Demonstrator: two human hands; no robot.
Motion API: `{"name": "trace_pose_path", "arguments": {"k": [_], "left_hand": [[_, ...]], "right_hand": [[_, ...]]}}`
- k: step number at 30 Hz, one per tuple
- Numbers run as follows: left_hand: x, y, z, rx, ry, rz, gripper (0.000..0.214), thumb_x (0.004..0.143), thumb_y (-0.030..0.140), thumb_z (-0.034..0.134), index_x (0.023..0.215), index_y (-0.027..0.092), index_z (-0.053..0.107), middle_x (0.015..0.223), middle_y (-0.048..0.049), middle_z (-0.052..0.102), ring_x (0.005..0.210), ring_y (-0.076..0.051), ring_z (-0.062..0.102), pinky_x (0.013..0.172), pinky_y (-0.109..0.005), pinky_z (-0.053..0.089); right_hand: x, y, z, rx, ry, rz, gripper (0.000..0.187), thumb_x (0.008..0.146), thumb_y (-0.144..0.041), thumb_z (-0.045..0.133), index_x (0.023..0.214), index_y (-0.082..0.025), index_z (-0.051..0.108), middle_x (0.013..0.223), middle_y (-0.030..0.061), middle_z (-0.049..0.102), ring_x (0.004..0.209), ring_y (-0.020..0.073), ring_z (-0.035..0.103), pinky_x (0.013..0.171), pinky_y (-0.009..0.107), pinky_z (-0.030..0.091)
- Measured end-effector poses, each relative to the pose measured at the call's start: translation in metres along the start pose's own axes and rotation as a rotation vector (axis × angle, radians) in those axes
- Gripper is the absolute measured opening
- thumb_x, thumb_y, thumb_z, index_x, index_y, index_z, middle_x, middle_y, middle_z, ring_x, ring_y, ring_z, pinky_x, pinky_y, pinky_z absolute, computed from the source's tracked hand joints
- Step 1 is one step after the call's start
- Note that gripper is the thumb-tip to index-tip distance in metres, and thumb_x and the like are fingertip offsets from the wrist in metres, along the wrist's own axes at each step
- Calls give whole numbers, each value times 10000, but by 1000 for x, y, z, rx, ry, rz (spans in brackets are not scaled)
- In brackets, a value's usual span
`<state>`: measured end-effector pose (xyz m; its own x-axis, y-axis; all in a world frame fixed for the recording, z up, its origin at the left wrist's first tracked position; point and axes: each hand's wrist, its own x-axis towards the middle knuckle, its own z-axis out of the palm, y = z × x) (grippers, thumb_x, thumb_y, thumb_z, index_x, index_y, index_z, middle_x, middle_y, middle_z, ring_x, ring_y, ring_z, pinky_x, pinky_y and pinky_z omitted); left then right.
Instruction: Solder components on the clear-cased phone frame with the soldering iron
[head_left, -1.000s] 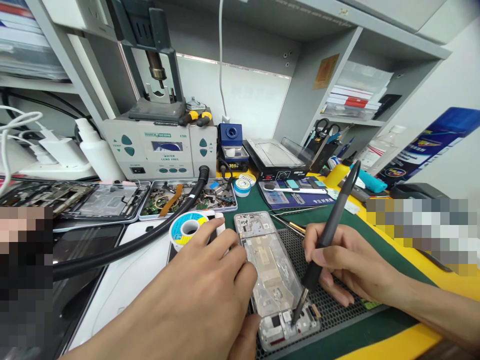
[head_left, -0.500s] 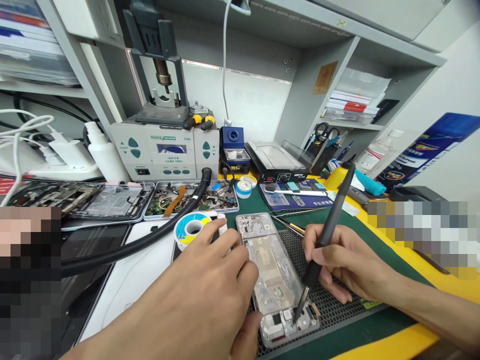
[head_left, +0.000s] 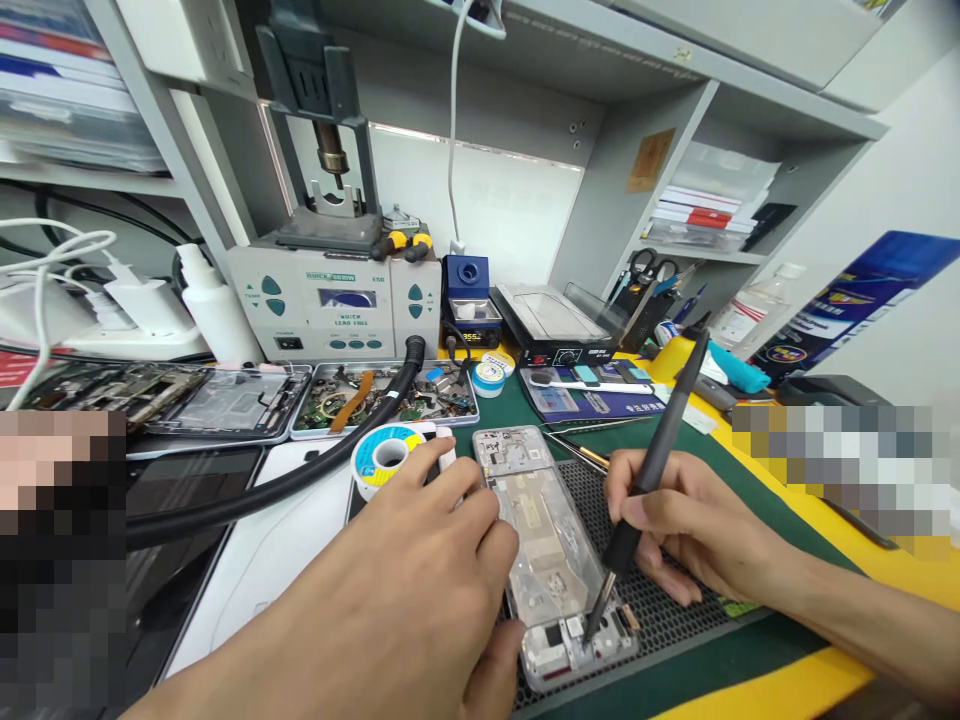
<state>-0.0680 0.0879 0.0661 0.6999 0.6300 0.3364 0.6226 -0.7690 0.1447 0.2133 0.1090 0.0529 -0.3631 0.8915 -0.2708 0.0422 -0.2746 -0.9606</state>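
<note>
- Your left hand (head_left: pixel 420 560) lies with fingers spread over the left rim of the phone frame (head_left: pixel 540 540). The thumb is at its near left corner, so the hand presses down on the frame without closing round it.
- Your right hand (head_left: pixel 690 530) is clamped on the black pen-shaped tool (head_left: pixel 660 450) in a pen grip, and the tip touches the small parts at the frame's near end.
- The phone frame lies lengthwise on the perforated mat (head_left: pixel 660 610), near the middle of the worktop (head_left: pixel 675 430), between your hands.
- By the look of it the work is well in. The frame is open, with its inner plates and connectors bare, and the small parts at the near end are in place under the tip.
- On the left it is tight: the solder spool (head_left: pixel 386 455) is just beside your fingertips, and the black hose (head_left: pixel 300 480) runs past it.
- The tweezers (head_left: pixel 577 448) lie just beyond the frame's far right corner, close to your right knuckles.
- The near edge of the mat is just beside the frame's near end. Most of the open room is to the right, over the green surface.
</note>
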Motion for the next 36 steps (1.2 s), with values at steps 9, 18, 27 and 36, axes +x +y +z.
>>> {"name": "trace_pose_path", "arguments": {"k": [9, 18, 27, 36], "left_hand": [[2, -7, 4, -20, -10, 27, 171, 852, 372, 779, 882, 203, 788, 916, -62, 764, 972, -323, 709, 1104, -615, 529], [2, -1, -1, -25, -9, 34, 176, 862, 366, 766, 920, 203, 797, 952, -66, 773, 990, -331, 712, 1116, -632, 516], [-1, -5, 2, -38, 3, 51, 150, 872, 351, 758, 908, 207, 786, 948, -56, 774, 986, -315, 714, 1127, -606, 514], [-2, -4, 1, -41, -47, -11, 148, 906, 353, 722, 916, 209, 757, 968, -61, 745, 1012, -320, 698, 1133, -632, 492]], "right_hand": [[-1, 1, -1, -8, -11, 0, 157, 820, -292, 759, 778, -204, 637, 399, -59, 553, 280, 106, 462, 282, 151, 327], [-1, 1, -1, -4, -17, -3, 156, 836, -286, 758, 782, -200, 639, 393, -49, 566, 288, 104, 474, 292, 143, 337], [0, 1, -1, 17, -2, -15, 119, 832, -253, 749, 777, -196, 660, 400, -35, 599, 283, 93, 478, 294, 130, 360], [-8, 6, -1, 47, 49, -76, 181, 841, -313, 827, 771, -207, 699, 422, -26, 615, 294, 94, 504, 307, 129, 372]]}}
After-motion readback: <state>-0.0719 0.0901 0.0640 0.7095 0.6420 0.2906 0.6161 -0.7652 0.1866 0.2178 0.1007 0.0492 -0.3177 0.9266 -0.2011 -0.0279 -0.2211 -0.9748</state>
